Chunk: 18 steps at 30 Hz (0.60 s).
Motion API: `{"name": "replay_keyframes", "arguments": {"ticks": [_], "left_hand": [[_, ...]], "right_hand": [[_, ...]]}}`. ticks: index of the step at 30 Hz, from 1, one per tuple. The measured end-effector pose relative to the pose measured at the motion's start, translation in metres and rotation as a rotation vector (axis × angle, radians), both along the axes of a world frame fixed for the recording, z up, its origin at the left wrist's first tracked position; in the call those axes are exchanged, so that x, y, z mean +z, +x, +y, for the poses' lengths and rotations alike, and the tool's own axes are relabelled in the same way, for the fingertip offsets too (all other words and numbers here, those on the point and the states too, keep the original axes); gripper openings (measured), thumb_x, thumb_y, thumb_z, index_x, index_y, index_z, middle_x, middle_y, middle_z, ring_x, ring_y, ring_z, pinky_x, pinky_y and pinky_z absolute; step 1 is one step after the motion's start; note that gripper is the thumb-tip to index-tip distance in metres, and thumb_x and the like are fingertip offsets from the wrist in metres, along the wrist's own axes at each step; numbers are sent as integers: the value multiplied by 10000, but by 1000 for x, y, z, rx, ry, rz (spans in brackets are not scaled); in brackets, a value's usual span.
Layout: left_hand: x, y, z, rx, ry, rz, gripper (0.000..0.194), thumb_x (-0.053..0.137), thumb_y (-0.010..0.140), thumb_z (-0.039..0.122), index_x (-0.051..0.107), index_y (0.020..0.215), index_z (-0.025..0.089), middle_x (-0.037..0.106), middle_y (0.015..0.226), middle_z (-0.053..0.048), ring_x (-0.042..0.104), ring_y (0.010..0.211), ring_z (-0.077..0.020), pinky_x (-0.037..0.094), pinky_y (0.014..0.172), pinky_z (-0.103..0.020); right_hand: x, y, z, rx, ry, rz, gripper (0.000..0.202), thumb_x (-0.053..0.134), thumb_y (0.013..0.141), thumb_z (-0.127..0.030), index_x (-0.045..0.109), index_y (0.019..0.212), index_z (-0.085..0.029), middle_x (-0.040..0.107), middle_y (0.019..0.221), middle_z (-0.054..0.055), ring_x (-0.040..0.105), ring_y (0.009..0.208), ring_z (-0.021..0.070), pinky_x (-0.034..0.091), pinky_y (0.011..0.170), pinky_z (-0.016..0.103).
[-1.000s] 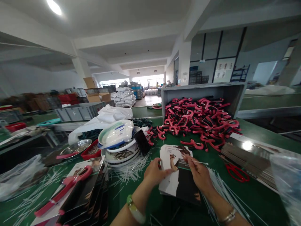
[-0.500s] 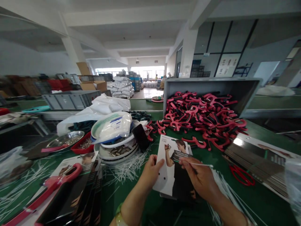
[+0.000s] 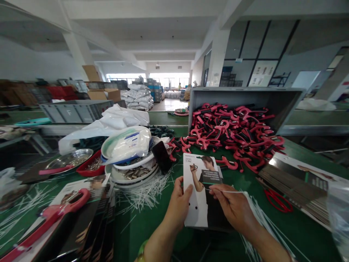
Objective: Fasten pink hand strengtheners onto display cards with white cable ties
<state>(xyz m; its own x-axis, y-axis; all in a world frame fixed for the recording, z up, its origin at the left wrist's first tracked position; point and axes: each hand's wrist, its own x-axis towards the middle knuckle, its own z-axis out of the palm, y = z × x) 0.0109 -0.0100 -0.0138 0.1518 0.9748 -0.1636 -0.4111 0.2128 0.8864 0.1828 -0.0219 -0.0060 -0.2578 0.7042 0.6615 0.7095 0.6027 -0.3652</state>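
My left hand (image 3: 180, 200) grips the left edge of a printed backing card (image 3: 197, 203), thumb on its front. The card stands tilted up and carries a picture of a person with a hand grip; small dark holes show at its lower left. In front of the card's right half, my right hand (image 3: 234, 205) pinches a thin white cable tie (image 3: 227, 191) between thumb and fingers. A bundle of white cable ties (image 3: 261, 214) lies under and beside my right wrist. Whether the tie's tip passes through a hole cannot be seen.
A grey crate (image 3: 245, 89) lies on its side, spilling pink-and-black hand grips (image 3: 226, 131). Stacked cards (image 3: 294, 189) and red scissors (image 3: 278, 201) are at right. Plates of metal parts (image 3: 136, 174), a phone (image 3: 162, 157) and a grip on cards (image 3: 62, 211) are left.
The card has shifted slightly right and turned more upright, with my left hand following. My right hand still pinches the cable tie, a little lower against the card. The view has shifted slightly.
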Motion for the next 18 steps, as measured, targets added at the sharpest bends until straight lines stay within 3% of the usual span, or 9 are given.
{"name": "replay_keyframes", "arguments": {"ticks": [4,8,11,15,16,18], "left_hand": [[6,2,-8,-62,-85,-74,596,694,657,422,356,1117,249,629,767,10,577,537,-145,447,529,-263],[5,7,-13,-104,-238,-151,559,687,620,303,411,1102,239,624,761,4,588,574,-162,454,536,-273],[5,10,-15,-105,-242,-149,515,683,605,239,462,1068,207,636,782,-11,601,613,-167,465,587,-284],[10,10,-17,-76,-199,-147,555,712,585,181,473,1086,169,664,810,-33,610,628,-161,470,654,-293],[11,8,-16,-67,-193,-156,571,717,588,178,471,1103,163,669,817,-40,614,635,-165,471,660,-295],[14,5,-15,-64,-177,-181,610,727,601,183,464,1151,156,679,850,-57,622,650,-175,475,661,-300]], "right_hand": [[-5,-1,5,21,111,-176,281,405,909,-177,670,993,-214,711,884,75,658,828,188,544,737,298],[-12,-1,6,-51,130,-387,353,419,856,-121,668,1083,-226,688,877,84,637,782,194,540,651,283],[-12,1,2,-15,107,-412,405,432,844,-115,625,1178,-240,675,906,79,630,803,176,537,652,257],[-6,18,-1,146,42,-296,359,465,864,-157,615,1178,-244,683,1000,77,630,908,187,538,773,298],[-3,25,0,141,9,-217,343,486,864,-184,611,1177,-245,681,1029,77,628,926,192,531,802,316],[2,37,6,-18,-102,53,324,515,860,-270,605,1170,-235,684,1027,79,643,844,189,539,752,326]]}}
